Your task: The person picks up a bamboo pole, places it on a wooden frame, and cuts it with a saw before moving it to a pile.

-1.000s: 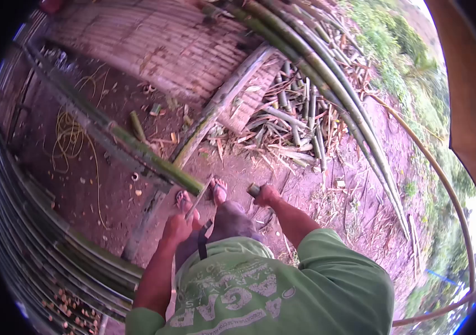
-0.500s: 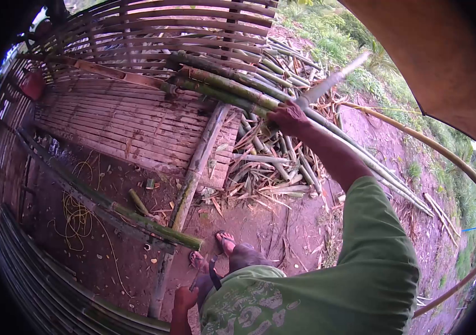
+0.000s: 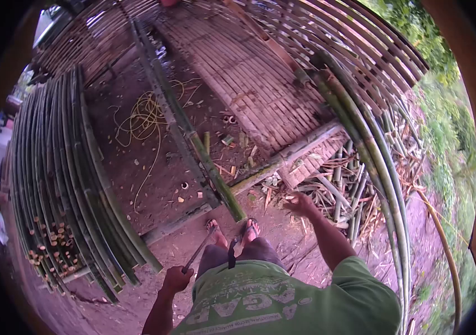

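My left hand point(image 3: 177, 279) is closed around the near end of a long, narrow dark tool point(image 3: 198, 252) that looks like a blade. This tool slants up toward my feet. My right hand point(image 3: 299, 205) is held out over the ground with fingers apart and nothing in it. Just left of that hand, the cut end of a green bamboo pole point(image 3: 221, 192) points toward me, lying across a bamboo crossbeam point(image 3: 299, 146). Farther right, several long bamboo poles point(image 3: 373, 153) rest over the crossbeam's end, apart from my right hand.
Many bamboo poles point(image 3: 53, 156) lie stacked at left. A tangled yellow rope point(image 3: 143, 114) is on the dirt. Beyond stand a slatted bamboo platform point(image 3: 238, 78) and slatted panel point(image 3: 361, 39). Bamboo offcuts point(image 3: 355, 195) are heaped at right, near a curved pole point(image 3: 444, 240).
My right hand has left the poles at right and come back nearer my body; the pale, blurred stick by it is gone from it. My view has turned left.
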A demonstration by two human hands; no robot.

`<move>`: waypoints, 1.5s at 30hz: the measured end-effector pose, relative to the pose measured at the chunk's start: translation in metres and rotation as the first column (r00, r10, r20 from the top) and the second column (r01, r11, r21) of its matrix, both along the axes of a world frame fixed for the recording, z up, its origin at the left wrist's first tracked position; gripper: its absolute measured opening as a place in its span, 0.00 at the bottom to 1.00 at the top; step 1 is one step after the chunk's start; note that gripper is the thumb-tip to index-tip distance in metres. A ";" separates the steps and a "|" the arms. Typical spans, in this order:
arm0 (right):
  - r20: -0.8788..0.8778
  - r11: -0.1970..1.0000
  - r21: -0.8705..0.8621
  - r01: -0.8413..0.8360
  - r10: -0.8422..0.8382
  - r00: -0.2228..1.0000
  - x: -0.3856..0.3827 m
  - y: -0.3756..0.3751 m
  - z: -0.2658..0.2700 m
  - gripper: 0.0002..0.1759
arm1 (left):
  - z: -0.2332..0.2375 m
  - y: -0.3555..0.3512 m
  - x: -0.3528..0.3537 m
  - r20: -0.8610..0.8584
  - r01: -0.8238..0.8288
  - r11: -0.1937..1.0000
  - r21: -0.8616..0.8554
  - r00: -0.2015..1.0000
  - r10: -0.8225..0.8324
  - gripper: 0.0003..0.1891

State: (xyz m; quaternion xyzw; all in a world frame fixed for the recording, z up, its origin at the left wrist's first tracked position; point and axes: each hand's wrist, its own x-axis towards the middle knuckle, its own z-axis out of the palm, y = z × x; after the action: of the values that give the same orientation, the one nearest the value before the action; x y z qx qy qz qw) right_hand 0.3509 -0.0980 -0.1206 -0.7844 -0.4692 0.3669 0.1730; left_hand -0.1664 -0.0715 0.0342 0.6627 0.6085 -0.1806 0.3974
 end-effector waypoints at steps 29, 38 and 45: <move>-0.337 0.986 -0.018 -0.165 0.150 0.930 -0.451 0.041 0.047 0.25 | -0.019 -0.207 -0.155 0.070 -0.342 0.938 -0.056 0.936 0.346 0.24; 0.068 0.958 -0.200 -0.205 0.222 0.973 -0.427 0.018 -0.064 0.50 | -0.019 -0.202 -0.169 -0.013 -0.320 0.912 -0.257 0.945 0.328 0.26; 0.073 0.927 -0.253 -0.277 0.304 0.950 -0.407 0.020 -0.064 0.56 | -0.028 -0.188 -0.161 0.060 -0.390 0.910 -0.141 0.914 0.401 0.27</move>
State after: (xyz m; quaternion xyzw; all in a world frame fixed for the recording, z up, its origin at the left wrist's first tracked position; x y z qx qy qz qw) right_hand -0.0560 -0.0776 -0.1850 -0.7403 -0.5415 0.3984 -0.0055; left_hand -0.3276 -0.2595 0.0058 0.5065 0.6995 -0.1052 0.4931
